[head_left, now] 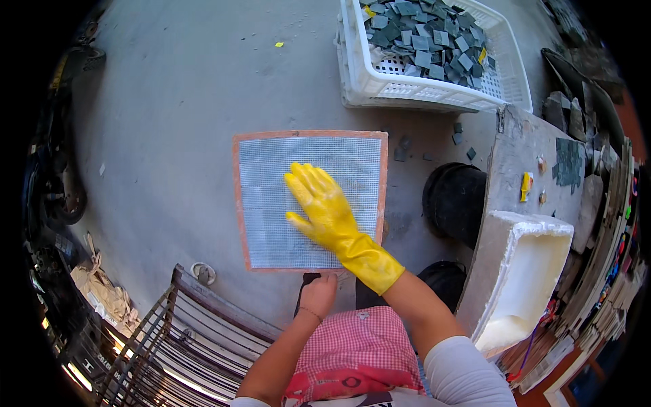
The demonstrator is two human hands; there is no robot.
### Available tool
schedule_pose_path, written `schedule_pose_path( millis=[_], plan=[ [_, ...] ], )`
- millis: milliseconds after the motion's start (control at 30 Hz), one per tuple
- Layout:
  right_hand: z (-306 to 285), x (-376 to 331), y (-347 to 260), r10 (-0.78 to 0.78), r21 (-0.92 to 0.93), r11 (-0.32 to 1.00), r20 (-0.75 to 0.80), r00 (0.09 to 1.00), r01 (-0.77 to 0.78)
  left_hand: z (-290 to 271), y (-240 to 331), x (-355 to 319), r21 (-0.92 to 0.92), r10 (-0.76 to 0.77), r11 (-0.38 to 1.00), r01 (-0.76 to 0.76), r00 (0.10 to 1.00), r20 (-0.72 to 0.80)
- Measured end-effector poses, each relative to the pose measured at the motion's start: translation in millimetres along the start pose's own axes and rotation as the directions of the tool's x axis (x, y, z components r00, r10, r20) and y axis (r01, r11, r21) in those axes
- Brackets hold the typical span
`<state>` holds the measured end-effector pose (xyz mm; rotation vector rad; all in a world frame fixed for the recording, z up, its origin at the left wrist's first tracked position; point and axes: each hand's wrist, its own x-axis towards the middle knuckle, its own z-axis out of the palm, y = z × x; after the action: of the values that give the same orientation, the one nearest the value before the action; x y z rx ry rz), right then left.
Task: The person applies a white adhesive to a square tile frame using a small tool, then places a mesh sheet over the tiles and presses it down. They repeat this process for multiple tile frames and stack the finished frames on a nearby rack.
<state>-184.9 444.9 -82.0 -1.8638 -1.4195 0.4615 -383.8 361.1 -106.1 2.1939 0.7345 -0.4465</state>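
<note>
Resting flat on the meshed panel [271, 230], the yellow-gloved right hand [322, 203] is spread palm down, thumb out to the side, not gripping anything. The bare left hand [319, 295] is down by the near edge with its fingers curled out of sight, so I honestly can't tell if it's holding the rim or just sitting next to it.

Progress-wise, I'd call it pretty far along. The mesh reaches the orange-brown frame [385, 163] on pretty much every side I can see, and there's no obvious gap in the pale layer under it. What I can't judge is how well the mesh is stuck down, or what's going on right under the glove and forearm. So if anything's left on this piece, my guess is it's about the mesh contact rather than filling holes. There's also a big heap of loose grey-green tiles [424, 44] in the white crate [434, 95], so plenty of material isn't in any panel.

As for looks: roughly square, pale blue-grey, fine grid all over, with bigger block outlines faintly showing through toward the left. Looks flat, no big wrinkles that I can spot. It's right in front of the person, over the grey floor [163, 136], with the crate beyond it and a black bucket [454, 203] off to the right.
</note>
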Motion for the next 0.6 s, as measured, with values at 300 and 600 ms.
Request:
schedule_pose_path(
  millis=[300, 600],
  plan=[
    [-42, -14, 55, 0.238, -0.327, 0.894, -0.232, 0.943, -0.306, -6, -24, -64, -0.124, -0.196, 0.971, 0.206, 0.976, 0.091],
    [-17, -1, 40, 0.254, -0.433, 0.812, -0.341, 0.905, -0.391, -23, -60, -100, -0.196, -0.365, 0.907, 0.373, 0.928, 0.079]
  ],
)
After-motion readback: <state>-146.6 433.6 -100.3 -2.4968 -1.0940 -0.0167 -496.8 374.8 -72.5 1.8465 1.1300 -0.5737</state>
